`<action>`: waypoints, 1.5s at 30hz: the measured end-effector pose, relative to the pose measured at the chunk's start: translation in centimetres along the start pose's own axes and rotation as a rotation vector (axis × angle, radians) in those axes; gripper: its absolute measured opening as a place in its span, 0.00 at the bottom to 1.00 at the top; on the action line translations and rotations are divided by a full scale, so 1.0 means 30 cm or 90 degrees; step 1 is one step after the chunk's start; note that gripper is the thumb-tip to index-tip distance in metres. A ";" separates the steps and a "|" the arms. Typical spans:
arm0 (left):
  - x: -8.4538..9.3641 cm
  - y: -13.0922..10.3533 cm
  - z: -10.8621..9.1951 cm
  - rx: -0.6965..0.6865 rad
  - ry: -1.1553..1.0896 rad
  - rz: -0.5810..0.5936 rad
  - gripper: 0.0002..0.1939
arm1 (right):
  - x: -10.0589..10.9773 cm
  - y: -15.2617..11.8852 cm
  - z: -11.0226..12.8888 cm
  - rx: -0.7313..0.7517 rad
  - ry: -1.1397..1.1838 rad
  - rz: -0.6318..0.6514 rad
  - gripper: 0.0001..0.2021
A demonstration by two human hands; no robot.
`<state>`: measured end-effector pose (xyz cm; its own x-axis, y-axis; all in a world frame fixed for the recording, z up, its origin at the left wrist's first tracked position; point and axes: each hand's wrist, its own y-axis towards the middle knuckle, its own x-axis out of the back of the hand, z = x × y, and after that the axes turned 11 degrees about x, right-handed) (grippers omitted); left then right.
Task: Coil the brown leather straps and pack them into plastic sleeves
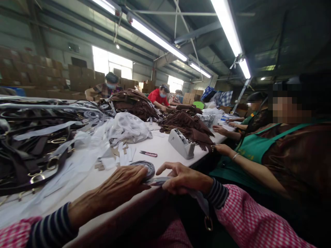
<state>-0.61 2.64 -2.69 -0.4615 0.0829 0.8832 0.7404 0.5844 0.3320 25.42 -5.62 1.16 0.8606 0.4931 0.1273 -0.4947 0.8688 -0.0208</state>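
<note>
At the table's front edge, my left hand (116, 187) is closed round the near side of a coiled strap (145, 168) wrapped in whitish film. My right hand (184, 179) pinches the strap's loose length just right of the coil, its index finger reaching toward the coil. From under my right palm the wrapped strap end (200, 201) hangs below the table edge, with a gold metal ring (208, 223) at its tip. Pink-handled thread snips (148, 153) lie on the white table (160, 150) beyond the coil.
A tape dispenser (181, 144) stands ahead to the right. Crumpled clear plastic (129, 127) and dark straps with rings (38, 155) cover the left. Brown fabric pieces (183, 124) are piled farther back. A person in a green apron (248, 151) sits close on the right.
</note>
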 end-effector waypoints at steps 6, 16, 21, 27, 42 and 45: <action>0.045 -0.003 -0.025 0.192 -0.205 0.081 0.19 | 0.109 0.049 0.022 0.123 -0.167 0.015 0.16; 0.051 0.032 -0.034 0.354 -0.891 0.157 0.22 | 0.012 0.109 -0.002 0.275 -0.118 -0.075 0.23; 0.033 0.067 -0.075 0.343 -1.020 0.071 0.31 | -0.144 0.170 -0.075 0.397 -0.115 -0.386 0.27; 0.023 0.083 -0.098 0.353 -1.103 0.001 0.36 | -0.255 0.234 -0.084 0.471 -0.130 -0.445 0.20; 0.004 0.062 0.022 0.387 -0.758 -0.213 0.29 | -0.215 0.312 -0.211 0.506 -0.632 -0.473 0.10; 0.067 0.031 0.081 0.287 -0.546 -0.058 0.29 | -0.152 0.309 -0.178 0.560 -0.862 -0.364 0.07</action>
<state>-2.04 5.31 -1.40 -0.8388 0.4784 0.2600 0.5108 0.8567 0.0716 17.55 0.44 -4.91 0.4588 -0.6375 0.6190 -0.4949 0.3953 0.7739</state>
